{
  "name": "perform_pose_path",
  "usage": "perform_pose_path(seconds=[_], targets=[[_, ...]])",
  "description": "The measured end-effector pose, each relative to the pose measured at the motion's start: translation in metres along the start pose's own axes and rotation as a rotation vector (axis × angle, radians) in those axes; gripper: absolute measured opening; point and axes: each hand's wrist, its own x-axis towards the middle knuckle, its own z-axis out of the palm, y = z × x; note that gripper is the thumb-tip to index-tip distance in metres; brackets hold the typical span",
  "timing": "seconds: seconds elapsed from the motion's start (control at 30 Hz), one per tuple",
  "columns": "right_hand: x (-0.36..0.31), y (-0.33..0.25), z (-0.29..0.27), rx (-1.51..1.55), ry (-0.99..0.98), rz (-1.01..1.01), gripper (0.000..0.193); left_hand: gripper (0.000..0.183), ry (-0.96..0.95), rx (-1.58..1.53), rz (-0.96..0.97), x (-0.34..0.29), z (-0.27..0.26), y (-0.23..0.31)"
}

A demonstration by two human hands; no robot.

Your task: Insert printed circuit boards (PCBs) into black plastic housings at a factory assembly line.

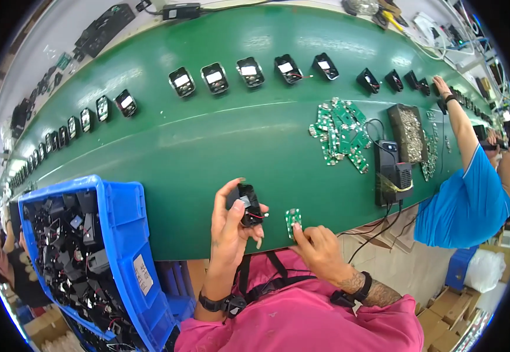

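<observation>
My left hand (227,226) is closed around a small black plastic housing (249,205), its thumb pressed on a pale patch. A thin red wire and a small white connector stick out at the housing's right side. Just to the right, near the table's front edge, my right hand (321,249) pinches the lower end of a green circuit board (293,223) with silvery parts on it. The board and the housing are a short way apart. A loose pile of similar circuit boards (342,132) lies farther off to the right.
A blue crate (123,223) full of black housings stands at my left. Black housings line the back of the green table (208,146). A black device with cables (393,173) and a dark, speckled block (407,132) sit right. A person in a blue shirt (463,202) reaches over the table.
</observation>
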Motion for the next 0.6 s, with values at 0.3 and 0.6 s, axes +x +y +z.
perform_pose_path(seconds=[0.3,0.6], targets=[[0.015,0.007,-0.027,0.278,-0.038,-0.005,0.057,0.043,-0.050,0.043,-0.097,-0.018,-0.020,-0.005],[0.046,0.009,-0.032,0.328,-0.175,0.089,0.040,0.045,-0.010,0.142,-0.024,-0.017,-0.013,-0.004]])
